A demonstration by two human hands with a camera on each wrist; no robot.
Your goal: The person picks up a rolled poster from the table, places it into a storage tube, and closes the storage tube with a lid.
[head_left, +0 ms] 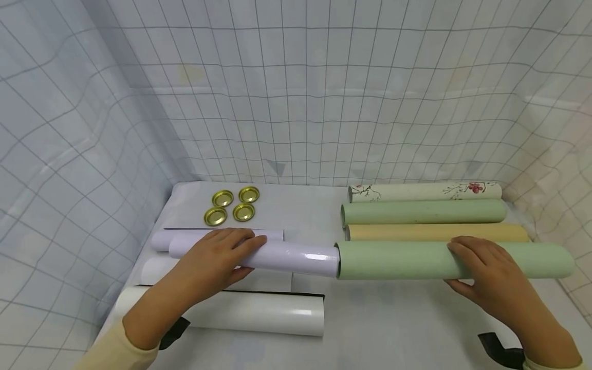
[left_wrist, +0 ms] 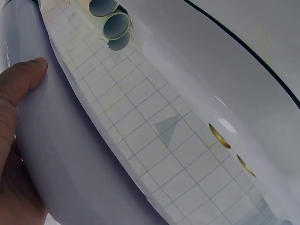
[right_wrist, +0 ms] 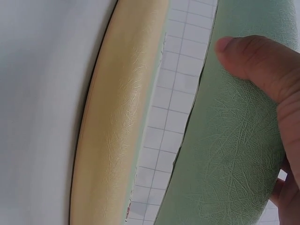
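My left hand (head_left: 214, 263) grips a glossy lavender paper roll (head_left: 296, 258) from above, thumb on the near side. In the left wrist view, a thumb and curled fingers go round that lavender roll (left_wrist: 70, 136). Toward the right, my right hand (head_left: 491, 272) holds a wider pale green roll (head_left: 393, 261) of wallpaper. Its textured surface shows in the right wrist view, with my thumb (right_wrist: 253, 56) lying over the green roll (right_wrist: 220, 154). The two rolls are in line, and the lavender roll's right end meets the green roll's open left end, its tip hidden there.
Behind the green roll lie a yellow roll (head_left: 439, 232), another green roll (head_left: 425, 211) and a flower-patterned roll (head_left: 411, 192). At the left are a second lavender roll (head_left: 160, 240), white rolls (head_left: 268, 312) and several gold lids (head_left: 243, 211). A gridded curtain (head_left: 305, 103) surrounds the table.
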